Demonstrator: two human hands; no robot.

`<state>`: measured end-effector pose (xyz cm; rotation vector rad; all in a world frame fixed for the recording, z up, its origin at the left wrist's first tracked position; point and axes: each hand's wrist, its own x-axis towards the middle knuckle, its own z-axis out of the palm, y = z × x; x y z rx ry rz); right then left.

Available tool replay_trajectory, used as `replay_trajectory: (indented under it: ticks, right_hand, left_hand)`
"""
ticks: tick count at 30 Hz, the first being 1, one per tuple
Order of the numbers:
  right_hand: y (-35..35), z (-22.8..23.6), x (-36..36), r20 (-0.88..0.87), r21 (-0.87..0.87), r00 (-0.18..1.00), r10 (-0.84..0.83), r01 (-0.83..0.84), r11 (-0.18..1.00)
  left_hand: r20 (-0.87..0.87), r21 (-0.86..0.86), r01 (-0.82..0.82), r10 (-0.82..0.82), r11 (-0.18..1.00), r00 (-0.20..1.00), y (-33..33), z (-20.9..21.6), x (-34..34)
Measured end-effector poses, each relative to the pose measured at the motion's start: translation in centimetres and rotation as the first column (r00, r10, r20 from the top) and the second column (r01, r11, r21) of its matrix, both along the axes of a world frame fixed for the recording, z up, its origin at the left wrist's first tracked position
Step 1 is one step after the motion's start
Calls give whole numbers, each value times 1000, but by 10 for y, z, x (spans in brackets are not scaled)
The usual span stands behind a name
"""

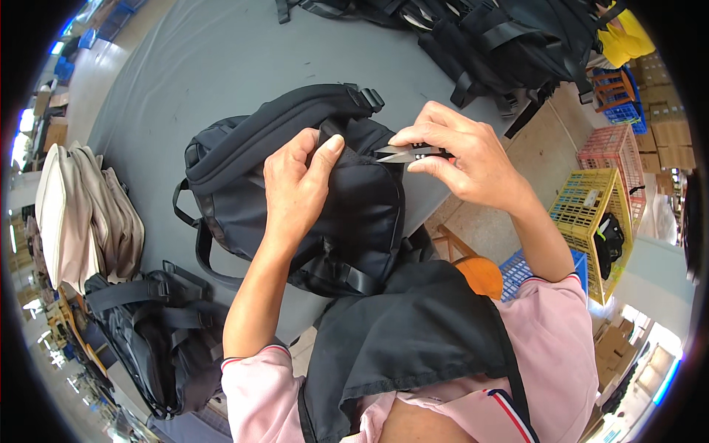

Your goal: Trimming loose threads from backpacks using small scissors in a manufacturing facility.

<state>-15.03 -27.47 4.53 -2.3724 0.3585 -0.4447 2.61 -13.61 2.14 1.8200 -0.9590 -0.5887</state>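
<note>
Backpack [295, 199] under left hand [295, 188]

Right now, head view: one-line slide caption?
Left hand pinches the top of a black backpack on a grey table while the right hand holds small thread snips against it.

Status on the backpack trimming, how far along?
Done: unclear; bags piled at the left and far end can't be sorted. In hand: left hand pinches the black backpack, right hand brings snips to its seam. Left: can't tell.
</note>
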Motion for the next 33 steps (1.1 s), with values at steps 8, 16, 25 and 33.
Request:
replay_trajectory:
  ticks: [8,16,25,33]
  right_hand:
    - [-2,11,11,-42,-337,994,104,-113,935]
    - [2,8,11,61,-406,996,66,-36,913]
    - [-1,14,18,-49,-493,987,152,-156,856]
    - [-5,15,20,-42,-493,981,190,-186,850]
  left_hand:
    - [43,52,-6,4,999,999,-3,-1,2]
    - [57,30,-9,7,999,998,-4,-5,5]
    - [56,15,-9,8,1000,998,-4,-10,4]
    - [47,38,6,-8,999,999,-5,-8,3]
